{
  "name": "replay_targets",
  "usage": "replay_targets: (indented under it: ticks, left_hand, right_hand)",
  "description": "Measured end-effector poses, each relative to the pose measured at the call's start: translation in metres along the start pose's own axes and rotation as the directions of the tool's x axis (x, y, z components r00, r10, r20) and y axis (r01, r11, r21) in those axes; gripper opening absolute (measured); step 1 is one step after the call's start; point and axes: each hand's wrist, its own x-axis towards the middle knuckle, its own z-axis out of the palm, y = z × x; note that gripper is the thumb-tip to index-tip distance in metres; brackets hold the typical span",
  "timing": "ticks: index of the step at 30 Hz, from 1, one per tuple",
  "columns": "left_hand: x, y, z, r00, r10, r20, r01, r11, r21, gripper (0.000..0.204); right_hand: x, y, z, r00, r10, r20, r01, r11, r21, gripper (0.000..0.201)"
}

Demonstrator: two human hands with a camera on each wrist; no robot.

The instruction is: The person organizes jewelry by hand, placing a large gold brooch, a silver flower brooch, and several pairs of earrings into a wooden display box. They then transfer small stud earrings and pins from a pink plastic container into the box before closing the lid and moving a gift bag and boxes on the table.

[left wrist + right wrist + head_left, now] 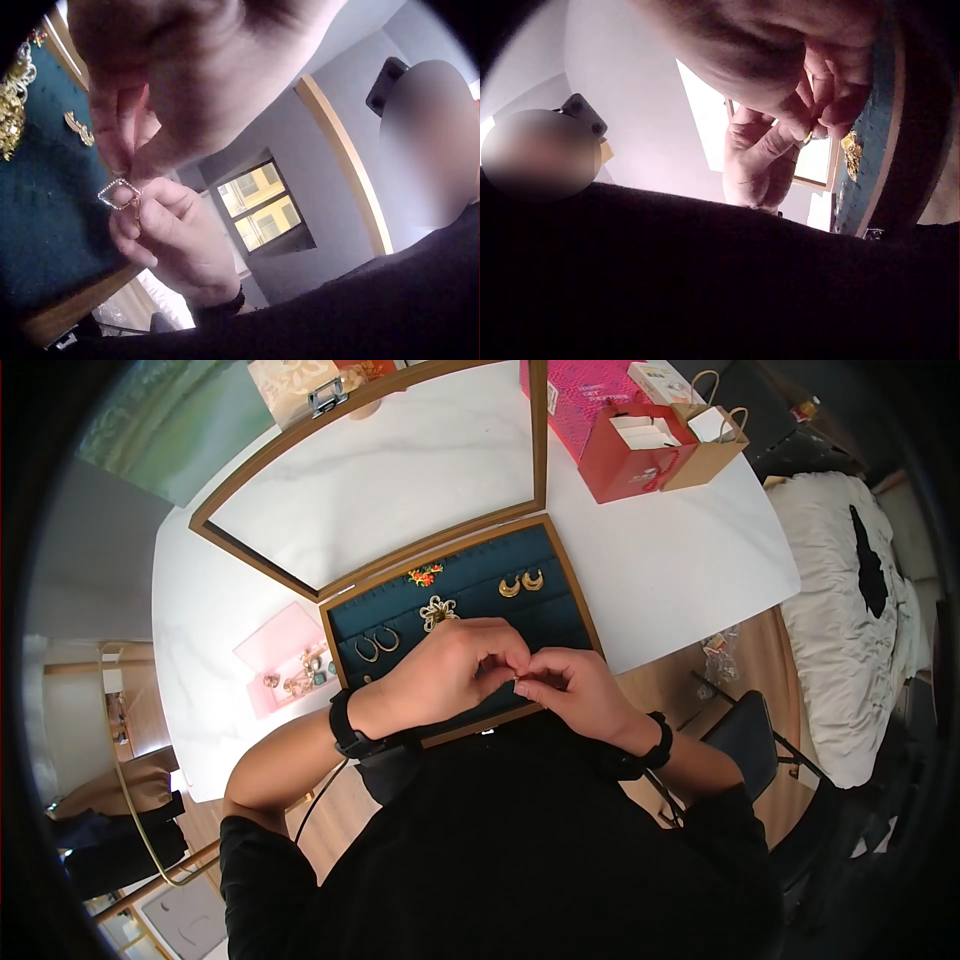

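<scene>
Head view has my left hand (440, 670) and right hand (585, 695) meeting over the jewellery box (571, 575), toward its four o'clock. Between them sits a sparkly diamond-shaped earring (107, 202): right fingers pinch it, left thumb and forefinger pinch at its end. I judge I'm working its fastening; next calls for a steady, light hold while lining it up with the padding (475, 575).

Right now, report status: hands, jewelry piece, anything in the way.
Left hand and right hand together, pinching diamond-shaped jewelry piece. Piece above case, not laid down. Lid open. Nothing visibly in the way.
</scene>
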Motion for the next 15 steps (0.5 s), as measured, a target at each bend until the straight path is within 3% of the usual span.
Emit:
replay_targets:
  ticks: [5,7,11,15]
  left_hand:
    - [0.023,-0.012,0.000,1.000,0.003,-0.010,-0.004,0.998,-0.062,0.020]
    - [0.037,-0.017,-0.001,0.999,-0.013,0.035,0.016,0.996,-0.083,0.020]
    - [0.064,-0.020,-0.013,0.997,0.036,0.062,-0.032,0.997,-0.064,0.019]
    - [0.089,-0.025,-0.026,0.994,0.023,0.107,-0.008,0.990,-0.142,0.017]
  right_hand:
    - [0.007,0.000,-0.006,0.992,-0.016,-0.122,0.002,0.994,-0.113,0.017]
    - [0.012,0.001,-0.011,0.957,-0.187,-0.223,0.136,0.965,-0.225,0.014]
    - [0.024,0.001,-0.025,0.955,-0.115,-0.273,0.054,0.974,-0.219,0.015]
    - [0.037,-0.001,-0.038,0.941,-0.128,-0.313,0.070,0.979,-0.190,0.014]
